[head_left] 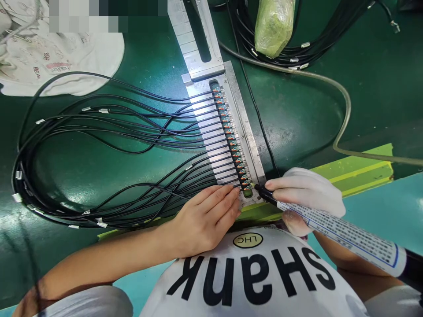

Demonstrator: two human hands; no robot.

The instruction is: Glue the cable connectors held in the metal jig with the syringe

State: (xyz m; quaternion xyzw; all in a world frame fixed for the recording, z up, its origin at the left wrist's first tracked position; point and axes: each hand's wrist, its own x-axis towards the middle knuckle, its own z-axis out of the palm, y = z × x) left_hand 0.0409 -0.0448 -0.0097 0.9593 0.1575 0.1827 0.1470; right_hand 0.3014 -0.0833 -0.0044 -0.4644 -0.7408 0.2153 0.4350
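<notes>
A metal fixture lies slantwise on the green table, its slot holding a row of small connectors with exposed circuit boards. Black cables lead from them to the left into a large loop. My left hand, bare, rests flat over the lowest cables, fingertips touching the fixture's near end. In a white glove, my right hand grips a thick pen with a black front and a white printed label. The pen's fine tip is at the lowest connectors; whether it touches one I cannot tell.
A hinged-looking metal plate extends from the fixture's far end. Behind it are coiled black cables and a yellow-green wrapped bundle. A clear hose curves across the right. White cloth lies far left; yellow-green tape lines the near edge.
</notes>
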